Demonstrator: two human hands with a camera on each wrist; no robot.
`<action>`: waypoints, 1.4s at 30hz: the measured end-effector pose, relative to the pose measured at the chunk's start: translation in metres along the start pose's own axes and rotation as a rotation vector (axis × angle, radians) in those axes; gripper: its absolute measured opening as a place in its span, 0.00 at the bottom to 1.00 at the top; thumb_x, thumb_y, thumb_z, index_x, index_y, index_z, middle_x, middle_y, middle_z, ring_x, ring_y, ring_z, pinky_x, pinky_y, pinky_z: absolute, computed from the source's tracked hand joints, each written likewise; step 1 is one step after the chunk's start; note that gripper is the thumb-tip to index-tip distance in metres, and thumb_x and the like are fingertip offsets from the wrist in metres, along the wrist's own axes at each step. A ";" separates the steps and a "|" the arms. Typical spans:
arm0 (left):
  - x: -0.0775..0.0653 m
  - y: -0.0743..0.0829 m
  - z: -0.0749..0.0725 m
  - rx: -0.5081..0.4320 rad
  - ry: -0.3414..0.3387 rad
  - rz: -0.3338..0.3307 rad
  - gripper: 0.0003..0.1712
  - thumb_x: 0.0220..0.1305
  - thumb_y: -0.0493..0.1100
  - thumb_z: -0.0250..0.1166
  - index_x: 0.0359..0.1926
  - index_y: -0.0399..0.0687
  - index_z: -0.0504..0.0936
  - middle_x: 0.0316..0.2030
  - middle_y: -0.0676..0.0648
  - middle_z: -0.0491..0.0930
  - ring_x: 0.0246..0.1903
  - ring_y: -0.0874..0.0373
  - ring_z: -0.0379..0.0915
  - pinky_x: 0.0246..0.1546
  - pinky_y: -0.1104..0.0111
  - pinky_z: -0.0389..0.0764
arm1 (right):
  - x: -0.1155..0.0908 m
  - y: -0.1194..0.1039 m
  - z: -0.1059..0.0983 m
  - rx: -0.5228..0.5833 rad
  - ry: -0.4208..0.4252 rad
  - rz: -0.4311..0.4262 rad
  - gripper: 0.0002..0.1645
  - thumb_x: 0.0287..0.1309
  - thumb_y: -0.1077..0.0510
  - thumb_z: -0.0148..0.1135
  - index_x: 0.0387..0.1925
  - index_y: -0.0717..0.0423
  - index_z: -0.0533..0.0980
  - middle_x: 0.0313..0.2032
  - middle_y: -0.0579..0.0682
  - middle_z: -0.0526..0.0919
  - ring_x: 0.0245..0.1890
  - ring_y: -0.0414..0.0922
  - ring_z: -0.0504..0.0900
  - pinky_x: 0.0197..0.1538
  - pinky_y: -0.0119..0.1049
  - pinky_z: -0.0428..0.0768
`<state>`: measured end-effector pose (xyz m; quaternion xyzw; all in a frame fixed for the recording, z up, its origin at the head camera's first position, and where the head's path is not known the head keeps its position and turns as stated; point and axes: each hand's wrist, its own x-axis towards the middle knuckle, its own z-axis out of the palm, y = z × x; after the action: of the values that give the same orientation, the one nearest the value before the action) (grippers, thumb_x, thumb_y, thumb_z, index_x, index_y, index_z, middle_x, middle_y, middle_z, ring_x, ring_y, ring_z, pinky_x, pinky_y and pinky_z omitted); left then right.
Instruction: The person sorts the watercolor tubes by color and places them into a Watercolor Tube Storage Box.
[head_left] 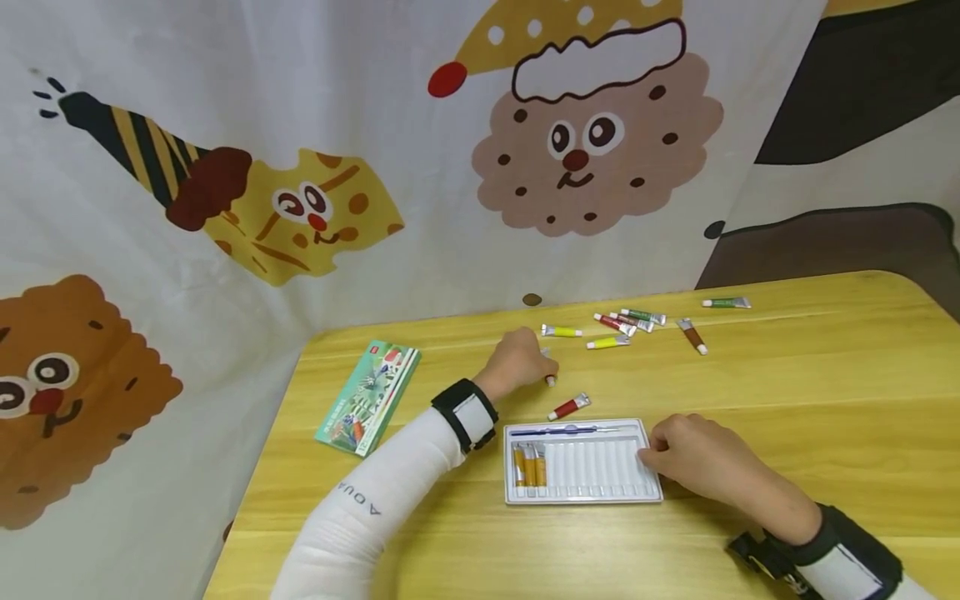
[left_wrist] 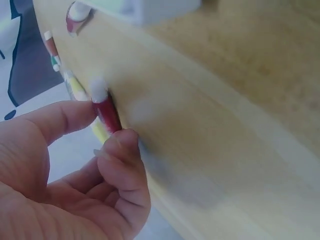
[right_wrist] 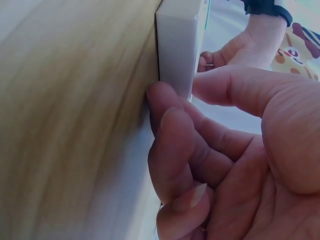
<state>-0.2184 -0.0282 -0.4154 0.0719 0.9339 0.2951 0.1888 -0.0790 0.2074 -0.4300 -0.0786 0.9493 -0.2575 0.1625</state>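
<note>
Behind the tray, my left hand [head_left: 516, 364] pinches a dark red paint tube [left_wrist: 108, 115] with a white cap between thumb and finger, close over the table. My right hand [head_left: 701, 460] grips the right edge of the white plastic paint tray [head_left: 600, 468], thumb on the rim and fingers along the side wall. In the tray's left slots lie three ochre-orange paint tubes [head_left: 530, 467], and a paintbrush [head_left: 558, 431] lies in the long groove at the back. Another red tube [head_left: 570, 406] rests on the table just behind the tray.
Several loose tubes, among them a yellow one [head_left: 562, 331], a brown one [head_left: 692, 337] and a green one [head_left: 726, 303], lie toward the back of the wooden table [head_left: 825, 375]. A green paint box [head_left: 369, 397] lies at the left. A printed curtain [head_left: 420, 108] hangs behind.
</note>
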 end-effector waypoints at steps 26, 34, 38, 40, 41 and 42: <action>-0.003 -0.010 -0.009 -0.137 0.009 0.036 0.21 0.63 0.39 0.76 0.17 0.39 0.78 0.12 0.52 0.69 0.13 0.61 0.61 0.15 0.71 0.60 | 0.001 0.001 0.002 0.008 0.008 -0.004 0.18 0.64 0.54 0.70 0.19 0.48 0.76 0.17 0.42 0.69 0.19 0.40 0.68 0.24 0.32 0.62; -0.032 -0.010 -0.029 -0.188 0.046 0.122 0.16 0.64 0.42 0.75 0.20 0.42 0.85 0.14 0.52 0.74 0.16 0.61 0.62 0.18 0.71 0.60 | 0.001 0.002 0.001 0.002 0.011 -0.008 0.18 0.64 0.54 0.70 0.19 0.47 0.77 0.17 0.42 0.69 0.19 0.40 0.68 0.24 0.33 0.62; -0.049 -0.009 -0.032 -0.209 0.061 0.101 0.15 0.65 0.44 0.76 0.22 0.46 0.85 0.22 0.48 0.84 0.18 0.61 0.64 0.20 0.70 0.61 | 0.001 0.002 0.002 -0.001 0.012 -0.005 0.17 0.64 0.54 0.70 0.20 0.47 0.77 0.18 0.42 0.70 0.19 0.41 0.69 0.24 0.33 0.62; -0.057 -0.008 -0.032 -0.218 0.065 0.095 0.15 0.65 0.44 0.76 0.23 0.47 0.85 0.25 0.45 0.86 0.18 0.61 0.63 0.20 0.70 0.61 | 0.001 0.001 0.001 -0.001 0.011 -0.002 0.17 0.64 0.54 0.70 0.20 0.47 0.77 0.18 0.42 0.70 0.19 0.41 0.69 0.24 0.33 0.62; -0.061 -0.009 -0.032 -0.219 0.067 0.093 0.14 0.65 0.45 0.76 0.23 0.47 0.85 0.26 0.43 0.86 0.18 0.61 0.63 0.20 0.70 0.61 | 0.001 0.001 0.001 -0.001 0.010 -0.001 0.17 0.64 0.54 0.70 0.20 0.47 0.77 0.18 0.42 0.70 0.19 0.41 0.69 0.24 0.33 0.62; -0.065 -0.009 -0.032 -0.223 0.065 0.089 0.14 0.64 0.45 0.76 0.23 0.48 0.85 0.26 0.42 0.86 0.18 0.61 0.63 0.20 0.70 0.60 | 0.001 0.001 0.001 0.000 0.010 0.002 0.16 0.64 0.54 0.70 0.20 0.47 0.78 0.18 0.43 0.70 0.19 0.41 0.69 0.24 0.33 0.62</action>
<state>-0.1718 -0.0683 -0.3764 0.0823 0.8968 0.4072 0.1520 -0.0793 0.2078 -0.4312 -0.0763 0.9501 -0.2576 0.1582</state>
